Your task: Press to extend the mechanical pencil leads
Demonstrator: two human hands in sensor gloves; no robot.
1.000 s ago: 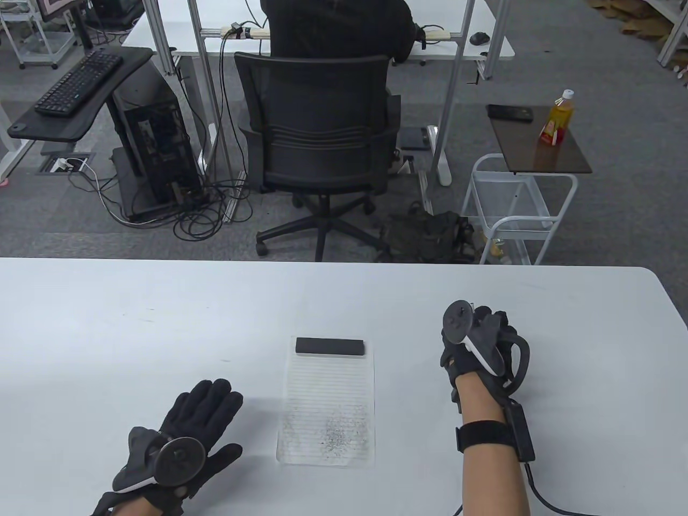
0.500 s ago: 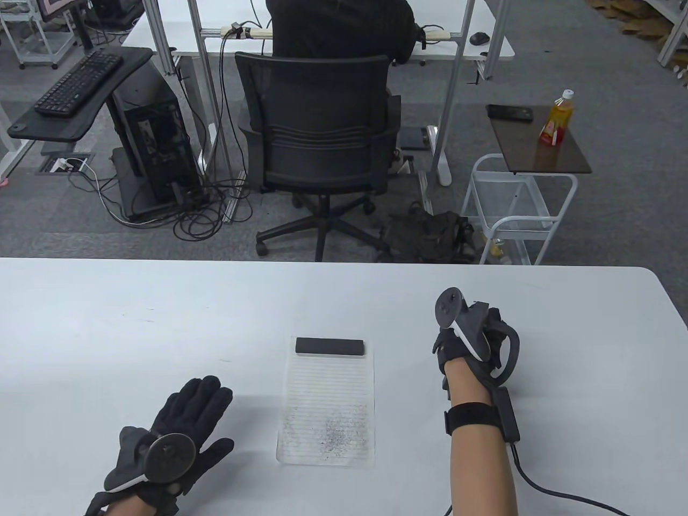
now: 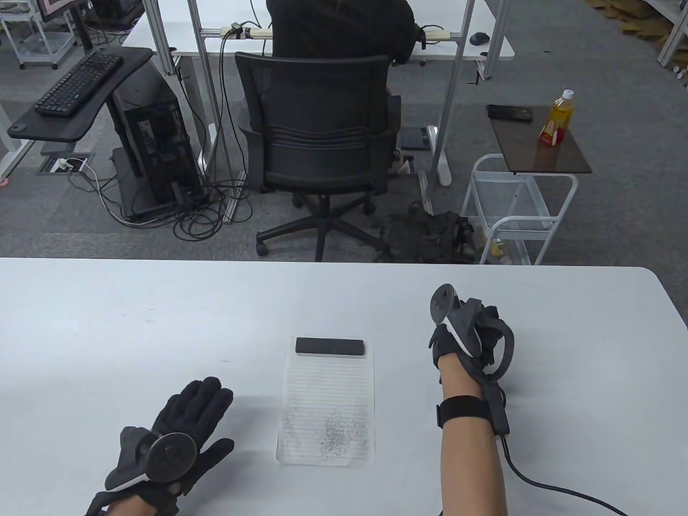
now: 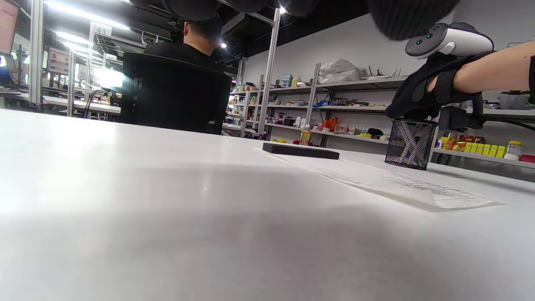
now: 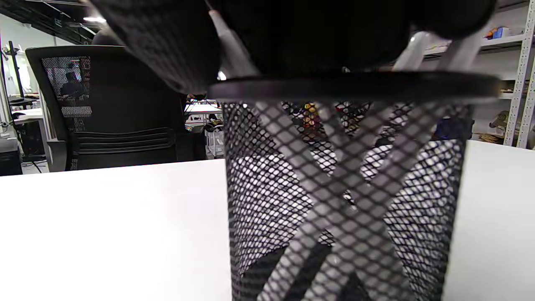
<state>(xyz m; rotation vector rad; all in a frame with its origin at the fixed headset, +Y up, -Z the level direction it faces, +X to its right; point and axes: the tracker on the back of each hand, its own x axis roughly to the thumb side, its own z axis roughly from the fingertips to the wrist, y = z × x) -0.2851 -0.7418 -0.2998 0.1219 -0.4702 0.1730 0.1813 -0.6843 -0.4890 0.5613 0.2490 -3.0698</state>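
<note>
— Progress? None visible: right hand (image 3: 473, 336) over mesh cup (image 4: 410, 144) near tabletop's right edge, pencils (image 5: 309, 167) inside, grip unclear.
— Left hand (image 3: 183, 424)? Flat, fingers spread, beside scribbled paper (image 3: 327, 408).

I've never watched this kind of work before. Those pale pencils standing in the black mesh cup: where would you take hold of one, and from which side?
Judging by their pose, from above. The pencils lean against the mesh cup rim, only their upper ends poking out, so pinch an upper end and lift upward. The right hand is already over the cup.
</note>
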